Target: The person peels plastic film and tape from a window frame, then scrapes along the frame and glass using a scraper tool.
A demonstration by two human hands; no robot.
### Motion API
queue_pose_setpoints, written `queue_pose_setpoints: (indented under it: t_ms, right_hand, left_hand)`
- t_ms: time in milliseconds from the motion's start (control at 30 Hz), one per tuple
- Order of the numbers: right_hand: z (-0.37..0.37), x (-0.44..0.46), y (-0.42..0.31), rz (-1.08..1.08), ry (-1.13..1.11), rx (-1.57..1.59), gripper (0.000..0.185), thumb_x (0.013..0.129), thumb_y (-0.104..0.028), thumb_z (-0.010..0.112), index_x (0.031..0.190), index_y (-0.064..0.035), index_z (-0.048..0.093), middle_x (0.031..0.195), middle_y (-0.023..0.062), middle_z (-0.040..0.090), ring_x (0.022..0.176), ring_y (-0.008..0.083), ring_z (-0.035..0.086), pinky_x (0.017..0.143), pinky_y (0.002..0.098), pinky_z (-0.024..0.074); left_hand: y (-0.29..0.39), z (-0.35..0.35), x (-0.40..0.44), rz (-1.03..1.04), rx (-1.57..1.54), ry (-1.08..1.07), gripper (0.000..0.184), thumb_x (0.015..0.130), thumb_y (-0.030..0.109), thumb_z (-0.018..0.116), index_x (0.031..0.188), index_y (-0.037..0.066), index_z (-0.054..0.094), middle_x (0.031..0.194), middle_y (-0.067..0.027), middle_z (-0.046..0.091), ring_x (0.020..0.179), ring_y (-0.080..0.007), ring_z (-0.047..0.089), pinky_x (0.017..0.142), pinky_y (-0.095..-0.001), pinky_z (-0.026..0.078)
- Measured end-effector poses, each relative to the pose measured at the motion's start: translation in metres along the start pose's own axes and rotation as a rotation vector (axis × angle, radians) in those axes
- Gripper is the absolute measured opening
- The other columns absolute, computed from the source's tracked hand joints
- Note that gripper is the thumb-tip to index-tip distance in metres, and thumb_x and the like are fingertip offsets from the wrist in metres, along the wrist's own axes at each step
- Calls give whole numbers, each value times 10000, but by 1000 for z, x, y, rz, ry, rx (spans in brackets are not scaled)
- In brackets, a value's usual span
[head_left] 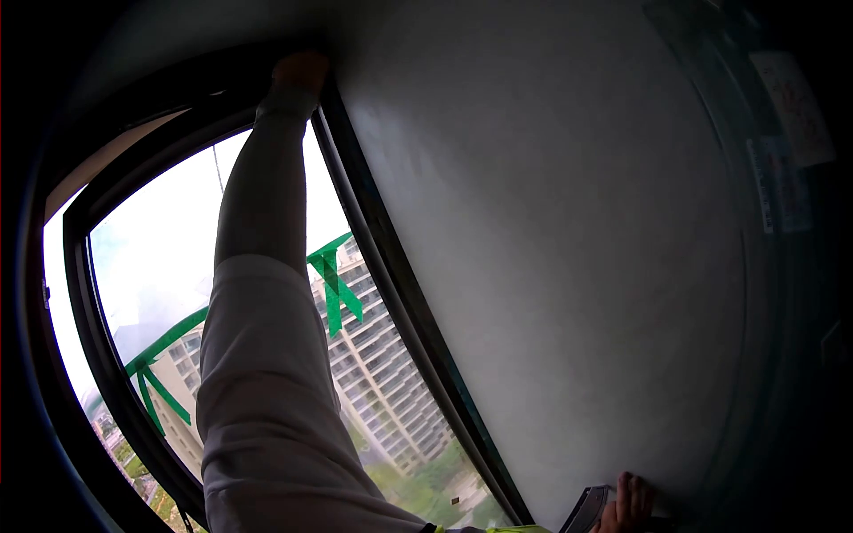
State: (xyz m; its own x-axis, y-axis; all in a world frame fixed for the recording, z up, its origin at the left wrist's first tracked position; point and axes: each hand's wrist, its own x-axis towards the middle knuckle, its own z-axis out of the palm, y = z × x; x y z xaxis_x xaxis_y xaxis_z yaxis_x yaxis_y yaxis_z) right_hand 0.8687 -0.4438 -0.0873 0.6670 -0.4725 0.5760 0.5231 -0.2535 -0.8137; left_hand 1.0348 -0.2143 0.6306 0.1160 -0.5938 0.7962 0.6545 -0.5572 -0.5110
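My left arm, in a pale short sleeve with a darker sleeve below it, reaches up across the window. At its end my left hand [300, 73] is at the top corner of the dark window frame [391, 258]; its fingers are lost in shadow. At the bottom right my right hand [625, 505] has its fingers bent round a dark flat object with a grey edge [586, 510], close to the grey wall [551, 222]. The object's full shape is cut off by the image edge.
Green tape [336, 289] crosses the window glass, with strips hanging from it. Tall buildings [391, 373] stand outside. A dark curved frame runs down the left. Pale labels [793, 107] are on a surface at the far right.
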Motion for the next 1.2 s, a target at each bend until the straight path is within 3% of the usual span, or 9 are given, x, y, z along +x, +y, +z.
queue_pose_setpoints:
  t_ms: [533, 600, 633, 667, 767, 867, 967, 1100, 1200]
  right_hand:
    - [-6, 4, -11, 18, -90, 20, 278, 748, -116, 513, 984, 4, 595, 1319, 101, 428, 1193, 336, 388, 1012, 513, 267]
    - [-12, 10, -26, -408, -150, -875, 297, 738, -116, 522, 1007, -9, 590, 1346, 99, 394, 1225, 336, 348, 1030, 525, 228]
    - [-14, 14, -29, -425, -170, -877, 297, 738, -116, 522, 1007, -9, 590, 1346, 99, 394, 1225, 336, 348, 1030, 525, 228]
    - [-14, 16, -32, -462, -141, -935, 301, 732, -132, 548, 1006, -14, 587, 1286, 127, 448, 1172, 332, 409, 993, 497, 287]
    - [-4, 5, -34, -392, -186, -953, 158, 758, -21, 573, 644, -7, 463, 1385, 162, 298, 1275, 375, 282, 1013, 573, 249]
    - [6, -8, -52, -412, -82, -949, 127, 796, -22, 520, 700, -3, 439, 1380, 163, 309, 1281, 371, 276, 1017, 561, 261]
    - [9, -20, -70, -518, -41, -787, 92, 803, -59, 532, 789, 2, 464, 1256, 179, 443, 1187, 364, 400, 966, 518, 333]
    - [-1, -43, -30, -356, -427, -534, 210, 736, -95, 622, 898, -24, 509, 826, 118, 591, 767, 372, 550, 663, 425, 430]
    - [17, -69, -37, -166, -703, -409, 237, 705, -85, 638, 893, -22, 508, 803, 116, 594, 739, 388, 552, 613, 423, 436]
  left_hand:
    - [-38, -2, -48, -129, -198, 204, 204, 858, 213, 452, 861, 79, 605, 880, -97, 616, 850, -268, 607, 730, -384, 509]
    - [-21, -38, -93, -20, -321, 305, 154, 825, 185, 483, 803, 73, 587, 822, -107, 591, 786, -266, 581, 717, -365, 497]
    - [-9, -54, -117, 47, -102, 260, 144, 847, 205, 481, 823, 80, 548, 809, -114, 560, 768, -273, 571, 717, -363, 488]
    - [4, -78, -147, 45, -594, 407, 34, 785, 101, 538, 795, 71, 527, 765, -108, 535, 726, -273, 569, 649, -343, 495]
    - [45, -154, -241, 56, -890, 285, 82, 747, 31, 552, 706, 54, 484, 650, -104, 472, 549, -248, 511, 504, -323, 466]
    - [65, -236, -341, 38, -975, 35, 296, 759, 179, 644, 590, 55, 435, 618, -58, 456, 528, -211, 494, 455, -332, 434]
    - [62, -305, -432, -90, -1148, -168, 114, 714, 118, 641, 756, 83, 541, 763, -38, 503, 678, -208, 540, 539, -314, 455]
    - [26, -371, -517, -35, -1136, -441, 161, 580, 82, 610, 703, 111, 509, 739, -11, 502, 632, -178, 533, 496, -296, 431]
    - [-55, -388, -537, -43, -913, -465, 152, 536, 69, 594, 639, 98, 486, 660, -16, 489, 532, -177, 506, 440, -290, 405]
